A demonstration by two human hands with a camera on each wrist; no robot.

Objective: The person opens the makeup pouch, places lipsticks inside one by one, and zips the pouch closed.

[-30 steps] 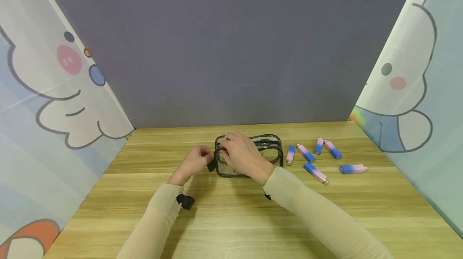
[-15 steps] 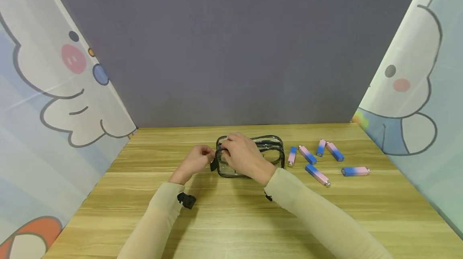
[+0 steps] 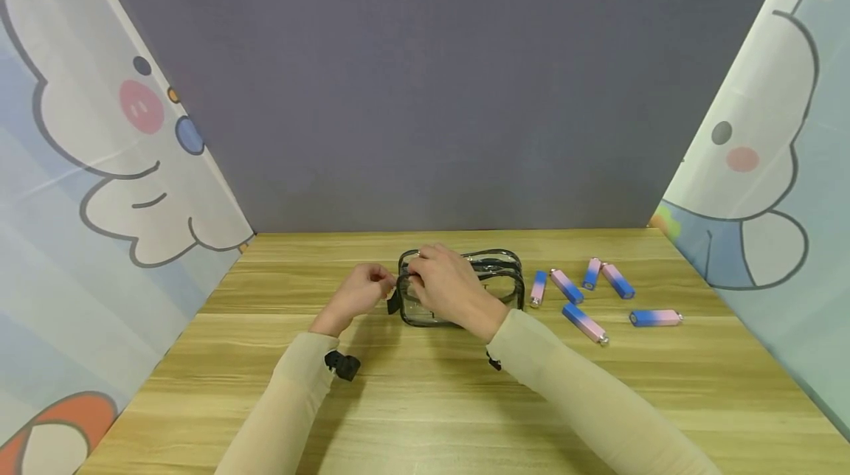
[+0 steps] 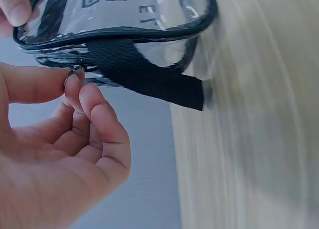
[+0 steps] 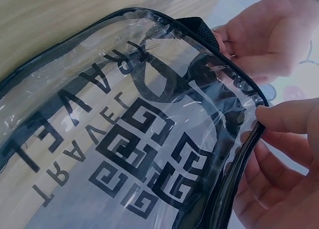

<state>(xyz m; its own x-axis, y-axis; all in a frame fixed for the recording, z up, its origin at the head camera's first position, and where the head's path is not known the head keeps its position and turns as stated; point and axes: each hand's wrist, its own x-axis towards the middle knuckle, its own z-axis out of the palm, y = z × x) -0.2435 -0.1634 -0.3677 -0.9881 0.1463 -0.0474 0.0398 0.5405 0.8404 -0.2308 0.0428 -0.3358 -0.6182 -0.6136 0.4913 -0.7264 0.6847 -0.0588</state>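
A clear travel pouch (image 3: 505,285) with black piping stands at the middle of the table, "TRAVEL" lettering on its side. At its left end my left hand (image 3: 358,290) pinches a small zipper pull (image 4: 75,70) between thumb and forefinger, the other fingers curled. Just beside hangs a black fabric strap (image 4: 142,72) sewn to the pouch's end. From above, my right hand (image 3: 446,285) grips the pouch's top edge, its thumb on the clear side near the left corner, as the right wrist view shows. Inside the pouch no separate thing stands out.
Right of the pouch lie several slim blue-and-pink tubes (image 3: 584,323) with silvery tips, one (image 3: 538,289) close to the pouch. A dark grey panel (image 3: 438,91) rises behind the wooden table (image 3: 425,401). Cartoon-printed curtains (image 3: 737,158) hang at both sides.
The head view has shifted slightly, so the whole scene sits a little further right. Both hands keep their holds on the pouch and its zipper pull.
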